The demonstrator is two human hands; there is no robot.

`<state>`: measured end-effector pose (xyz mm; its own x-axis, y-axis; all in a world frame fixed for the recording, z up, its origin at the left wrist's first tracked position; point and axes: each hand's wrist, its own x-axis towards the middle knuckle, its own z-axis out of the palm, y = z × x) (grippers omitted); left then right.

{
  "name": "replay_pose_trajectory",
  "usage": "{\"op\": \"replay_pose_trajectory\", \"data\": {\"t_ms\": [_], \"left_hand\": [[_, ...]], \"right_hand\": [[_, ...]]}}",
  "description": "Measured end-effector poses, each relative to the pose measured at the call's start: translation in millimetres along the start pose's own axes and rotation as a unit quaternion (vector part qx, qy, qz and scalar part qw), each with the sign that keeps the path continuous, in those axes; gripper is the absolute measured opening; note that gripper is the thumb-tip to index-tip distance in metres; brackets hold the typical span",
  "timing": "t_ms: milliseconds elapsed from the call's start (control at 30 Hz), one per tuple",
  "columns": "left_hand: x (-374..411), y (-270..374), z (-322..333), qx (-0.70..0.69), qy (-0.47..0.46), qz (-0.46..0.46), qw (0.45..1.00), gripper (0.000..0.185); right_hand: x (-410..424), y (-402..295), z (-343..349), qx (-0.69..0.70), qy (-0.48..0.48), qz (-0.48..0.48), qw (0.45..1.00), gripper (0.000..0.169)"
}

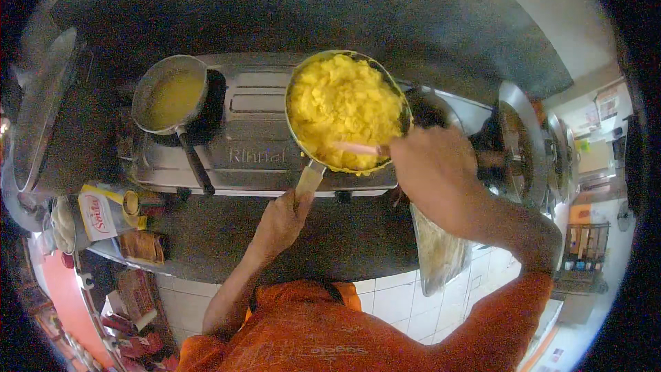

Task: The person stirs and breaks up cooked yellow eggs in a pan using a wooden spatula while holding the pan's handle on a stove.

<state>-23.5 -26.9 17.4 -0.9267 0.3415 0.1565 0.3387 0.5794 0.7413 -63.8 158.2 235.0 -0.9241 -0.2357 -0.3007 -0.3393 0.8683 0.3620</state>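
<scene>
A frying pan (290,119) on the right side of the stove is heaped with yellow scrambled egg (346,98). My left hand (281,225) grips the pan's pale handle (310,180). Over the pan's lower right rim, my right hand (439,175) holds a spatula (359,148) with a pinkish blade, its tip in the egg. The hand is blurred and hides most of the spatula's handle. Bits of egg cling to the pan's outer front edge.
A Rinnai two-burner stove (258,170) carries a saucepan (170,98) of yellowish liquid, its dark handle (196,165) pointing towards me. A yellow-and-white package (100,214) lies at left. Large metal pans or lids (521,139) stand at right. A plastic bag (444,253) hangs over the counter edge.
</scene>
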Motion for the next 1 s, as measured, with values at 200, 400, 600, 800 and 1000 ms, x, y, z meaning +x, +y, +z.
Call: {"op": "replay_pose_trajectory", "data": {"t_ms": [200,400,600,800,1000], "left_hand": [[0.1,1.3,0.8,0.032,0.003,0.018,0.999,0.034],[7.6,15.7,-4.7,-0.066,-0.026,-0.074,0.995,0.035],[7.9,15.1,-4.1,-0.035,-0.046,-0.13,0.99,0.035],[5.5,6.6,2.6,-0.019,-0.037,-0.091,0.995,0.033],[0.1,0.9,2.7,-0.016,-0.003,-0.03,0.999,0.029]], "right_hand": [[21.0,6.1,71.8,0.0,0.04,0.021,0.999,0.014],[52.3,17.4,89.4,-0.021,0.079,0.056,0.995,0.014],[-3.8,-7.3,9.9,0.057,0.048,0.008,0.997,0.016],[56.6,-55.5,78.9,0.034,0.109,0.036,0.993,0.015],[78.1,-23.8,43.7,0.0,0.04,0.046,0.998,0.015]]}}
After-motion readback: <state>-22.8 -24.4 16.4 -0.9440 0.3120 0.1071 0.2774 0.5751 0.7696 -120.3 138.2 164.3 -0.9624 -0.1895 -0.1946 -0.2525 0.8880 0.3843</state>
